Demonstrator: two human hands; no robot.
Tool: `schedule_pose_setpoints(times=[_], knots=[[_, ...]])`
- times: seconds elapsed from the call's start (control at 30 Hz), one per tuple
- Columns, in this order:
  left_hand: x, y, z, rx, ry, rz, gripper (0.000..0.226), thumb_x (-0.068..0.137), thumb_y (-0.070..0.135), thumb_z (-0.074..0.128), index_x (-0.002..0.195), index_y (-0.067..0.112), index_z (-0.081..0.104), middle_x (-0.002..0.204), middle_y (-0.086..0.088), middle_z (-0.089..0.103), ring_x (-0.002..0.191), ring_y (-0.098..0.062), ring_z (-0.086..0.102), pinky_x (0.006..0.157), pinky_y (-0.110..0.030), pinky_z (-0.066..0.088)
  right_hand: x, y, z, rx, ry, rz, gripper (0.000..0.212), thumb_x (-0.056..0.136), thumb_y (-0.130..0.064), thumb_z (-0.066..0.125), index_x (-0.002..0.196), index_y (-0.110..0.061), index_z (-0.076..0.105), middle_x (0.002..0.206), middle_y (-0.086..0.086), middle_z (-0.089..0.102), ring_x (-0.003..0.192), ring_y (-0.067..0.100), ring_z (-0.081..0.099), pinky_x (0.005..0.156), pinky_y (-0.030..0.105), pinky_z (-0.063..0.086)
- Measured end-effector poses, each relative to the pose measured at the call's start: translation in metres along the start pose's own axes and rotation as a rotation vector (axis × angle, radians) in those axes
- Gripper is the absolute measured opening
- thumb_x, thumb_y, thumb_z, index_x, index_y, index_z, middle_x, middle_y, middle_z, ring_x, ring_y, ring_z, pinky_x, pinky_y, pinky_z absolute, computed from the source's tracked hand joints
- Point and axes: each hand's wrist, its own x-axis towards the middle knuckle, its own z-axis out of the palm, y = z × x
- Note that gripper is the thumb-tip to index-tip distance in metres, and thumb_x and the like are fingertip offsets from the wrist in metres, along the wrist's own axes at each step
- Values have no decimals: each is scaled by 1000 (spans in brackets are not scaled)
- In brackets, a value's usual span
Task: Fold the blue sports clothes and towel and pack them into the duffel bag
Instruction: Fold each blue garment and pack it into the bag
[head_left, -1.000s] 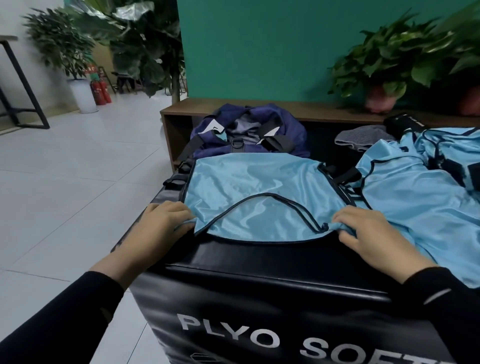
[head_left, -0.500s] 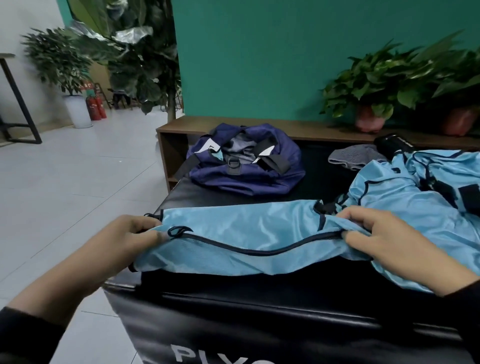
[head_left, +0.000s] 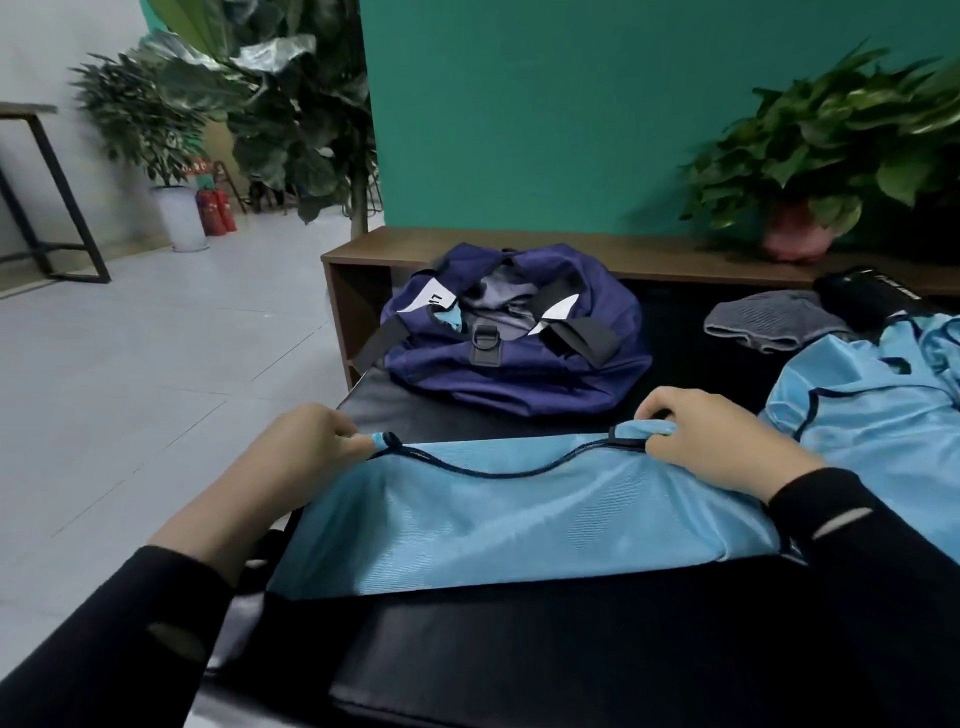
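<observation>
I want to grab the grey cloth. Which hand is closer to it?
Right. The right hand sits just in front of the grey cloth; the left hand is far across, past the bag.

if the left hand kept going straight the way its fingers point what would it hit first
Probably the duffel bag: the left hand, gripping the shorts, points up and right across bare black mat toward the bag. Depth is unclear.

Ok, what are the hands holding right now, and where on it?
Both hold the light blue garment: left hand and right hand pinch its far corners.
</observation>
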Motion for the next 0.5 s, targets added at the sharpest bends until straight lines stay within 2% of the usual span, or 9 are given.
schedule_pose_setpoints(times=[0.03,0.07,0.13,0.2,0.23,0.3,0.4,0.43,0.5], knots=[[4,-4,3,116,65,8,38,85,38,68,68,8,50,64,-5,50,63,-25,42,56,-32,32,3,3,6,-50,10,14,26,88,-29,67,113,-34,60,95,-8,63,88,14,62,80,34,46],[4,-7,4,237,135,26,22,86,45,68,80,24,71,81,-9,63,76,-30,54,65,-34,41,4,4,9,-121,26,26,35,90,-34,66,124,-34,57,104,-7,63,101,17,61,90,38,44],[-1,-9,3,413,282,91,28,91,51,65,107,28,72,113,-7,67,103,-35,60,83,-43,45,2,4,11,-261,93,21,48,93,-43,63,138,-35,50,122,-7,59,119,20,54,99,43,34],[-11,-2,5,349,433,299,21,97,38,59,108,27,72,114,-5,67,102,-36,62,84,-46,45,-5,-4,7,-323,205,-16,51,96,-48,58,143,-34,47,133,-7,55,125,20,49,100,43,31],[-19,5,7,285,435,404,21,95,31,56,105,25,74,110,-4,70,97,-34,65,81,-44,48,-11,-10,5,-319,264,-42,48,98,-48,56,143,-32,49,134,-5,54,125,21,49,101,43,31],[-35,15,18,208,288,535,28,92,34,53,105,24,75,108,0,72,92,-28,69,80,-40,55,-29,-31,7,-210,352,-112,35,101,-41,50,132,-27,60,129,-2,59,119,25,53,101,44,37],[-49,17,54,283,9,585,53,94,55,34,125,30,68,134,5,65,120,-21,62,101,-42,49,-59,-61,34,-214,203,-217,25,106,-30,39,110,-19,61,118,4,61,112,30,59,93,46,48],[-53,16,63,324,-51,560,61,92,60,25,133,33,63,144,8,57,132,-16,53,110,-42,41,-67,-67,48,-251,101,-227,25,107,-29,34,114,-19,56,124,3,58,117,28,56,96,46,47],[-58,15,72,338,-112,500,70,90,65,14,144,39,50,157,14,40,146,-7,33,120,-39,25,-80,-73,69,-221,-63,-179,43,110,-37,25,144,-17,40,152,3,41,143,24,36,116,43,31]])
